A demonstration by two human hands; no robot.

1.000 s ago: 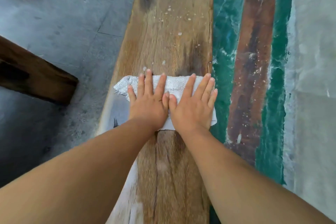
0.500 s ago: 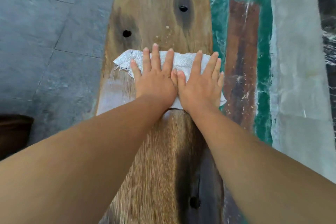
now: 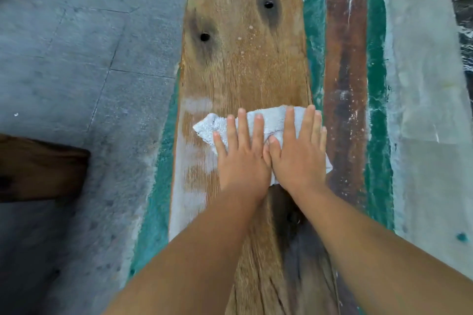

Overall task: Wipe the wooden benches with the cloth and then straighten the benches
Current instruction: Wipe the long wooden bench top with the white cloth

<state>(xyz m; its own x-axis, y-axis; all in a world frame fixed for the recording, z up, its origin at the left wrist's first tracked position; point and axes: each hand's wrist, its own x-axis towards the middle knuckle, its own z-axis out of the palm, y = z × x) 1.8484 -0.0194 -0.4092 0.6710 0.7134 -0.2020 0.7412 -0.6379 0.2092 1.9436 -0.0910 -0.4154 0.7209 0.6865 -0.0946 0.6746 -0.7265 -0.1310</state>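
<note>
We press the cloth [image 3: 266, 123] flat on the wooden bench [image 3: 245, 64] with left hand [image 3: 243, 158] and right hand [image 3: 299, 158], fingers spread (nothing pinched); soft and limp, it should bunch unless held by broad palm pressure.

The wooden bench [image 3: 245, 64] ran lengthwise away from me, a worn brown plank with two dark-ringed holes toward its far end, pale specks on the bare wood and a whitish patch along its left edge. The cloth [image 3: 271, 120], white and nubbly, lay crumpled across the plank's width, its left corner poking out and its right end reaching the plank's right edge.
</note>
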